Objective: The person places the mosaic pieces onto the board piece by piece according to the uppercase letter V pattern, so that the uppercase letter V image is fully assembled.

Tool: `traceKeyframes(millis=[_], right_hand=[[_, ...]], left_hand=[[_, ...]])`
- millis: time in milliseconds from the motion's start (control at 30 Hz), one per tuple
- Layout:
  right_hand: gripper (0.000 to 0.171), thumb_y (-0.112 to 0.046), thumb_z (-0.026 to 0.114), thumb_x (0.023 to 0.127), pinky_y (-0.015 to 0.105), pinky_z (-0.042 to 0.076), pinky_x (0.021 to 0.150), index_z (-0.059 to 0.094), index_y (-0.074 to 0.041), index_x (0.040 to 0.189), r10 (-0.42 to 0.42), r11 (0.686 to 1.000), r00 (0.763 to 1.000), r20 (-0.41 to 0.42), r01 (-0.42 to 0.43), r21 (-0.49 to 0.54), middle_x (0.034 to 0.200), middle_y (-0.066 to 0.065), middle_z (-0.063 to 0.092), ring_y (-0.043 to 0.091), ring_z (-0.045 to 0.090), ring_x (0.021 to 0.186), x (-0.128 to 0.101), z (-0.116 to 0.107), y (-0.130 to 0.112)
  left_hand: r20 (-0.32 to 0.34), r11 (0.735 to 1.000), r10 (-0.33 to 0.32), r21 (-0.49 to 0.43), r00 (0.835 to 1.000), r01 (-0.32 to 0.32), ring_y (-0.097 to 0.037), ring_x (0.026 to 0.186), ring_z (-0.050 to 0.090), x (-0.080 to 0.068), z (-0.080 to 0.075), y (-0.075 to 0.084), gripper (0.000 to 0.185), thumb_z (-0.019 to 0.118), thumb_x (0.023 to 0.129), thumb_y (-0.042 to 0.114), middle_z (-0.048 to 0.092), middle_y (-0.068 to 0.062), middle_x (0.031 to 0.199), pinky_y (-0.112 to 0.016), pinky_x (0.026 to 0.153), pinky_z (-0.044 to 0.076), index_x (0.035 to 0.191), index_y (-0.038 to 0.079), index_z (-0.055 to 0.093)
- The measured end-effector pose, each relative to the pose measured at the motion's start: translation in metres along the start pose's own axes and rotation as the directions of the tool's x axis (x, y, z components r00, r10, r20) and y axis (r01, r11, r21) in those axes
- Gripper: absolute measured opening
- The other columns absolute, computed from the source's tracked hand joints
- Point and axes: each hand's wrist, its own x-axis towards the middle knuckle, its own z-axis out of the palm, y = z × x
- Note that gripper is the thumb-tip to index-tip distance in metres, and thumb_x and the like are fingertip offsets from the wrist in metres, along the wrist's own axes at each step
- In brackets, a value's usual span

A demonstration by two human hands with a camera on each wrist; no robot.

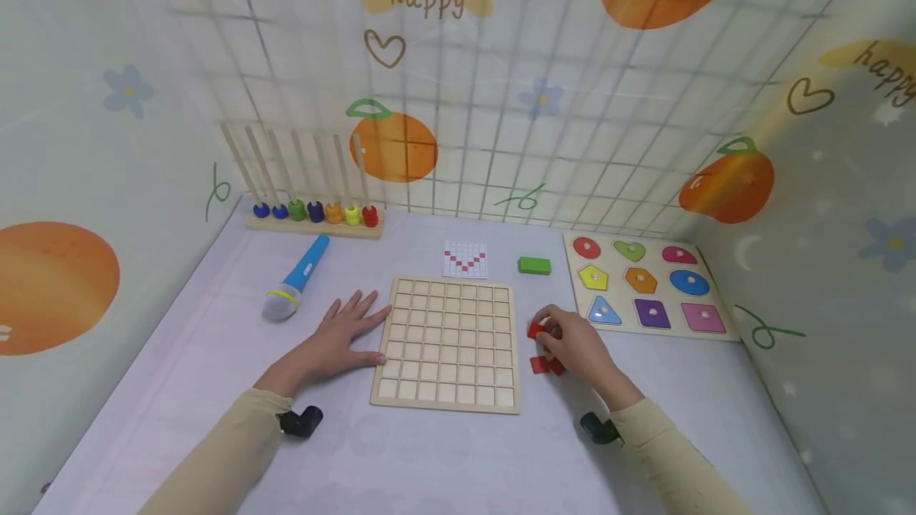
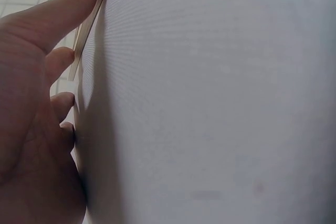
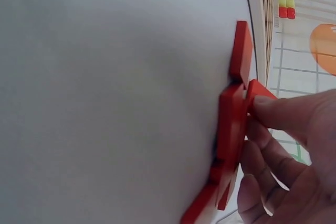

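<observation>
Item 1. Wooden grid board (image 1: 447, 344): pale, square compartments, lying flat at the centre of the white surface (image 1: 444, 459). All compartments visible in the head view look unfilled.

Item 2. Left hand (image 1: 347, 336): at 9 o'clock of the grid board, palm down on the surface, fingers straight and spread, holding nothing. Fingertips touch the board's left edge; the left wrist view shows the fingers (image 2: 60, 61) against the board's thin side.

Item 3. Right hand (image 1: 576, 344): at 3 o'clock of the grid board, just beside its right edge. Fingers curled, pinching one red tile (image 1: 537, 331) at the top of the group.

Item 4. Red tiles (image 3: 231, 135): small flat pieces in a loose cluster on the surface under and beside the right hand. The right wrist view shows several overlapping, one lifted at an angle between thumb and fingertips (image 3: 273, 111). Exact count cannot be told.

Item 5. Pattern card (image 1: 465, 259): white with a red checked V-shaped figure, at 12 o'clock of the board, just beyond its far edge.

Item 6. Green block (image 1: 534, 265): at 1 o'clock of the board, near the card.

Item 7. Shape puzzle (image 1: 647, 288): wooden tray of nine coloured knobbed shapes, at 2 o'clock, well right of the board.

Item 8. Toy microphone (image 1: 296, 280): blue, grey head, at 10 o'clock.

Item 9. Bead rack (image 1: 315, 213): upright rods with coloured beads at their bases, at 11 o'clock by the wall.
</observation>
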Motion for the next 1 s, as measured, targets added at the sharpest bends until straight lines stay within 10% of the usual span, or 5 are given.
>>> traceKeyframes(millis=[1000], right_hand=[[0.021,-0.019,0.07,0.098,0.028,0.055,0.066,0.071,-0.026,0.117,-0.069,0.989,0.998,-0.006,0.069,0.127,0.106,0.001,0.071,0.02,0.059,0.085,-0.008,0.002,-0.018]], left_hand=[[0.006,1.0,0.009,0.001,1.0,-0.009,-0.04,0.155,-0.002,0.0,0.0,-0.001,0.093,0.069,0.086,0.064,0.01,-0.013,0.17,-0.06,0.123,-0.007,0.161,0.021,0.034]])
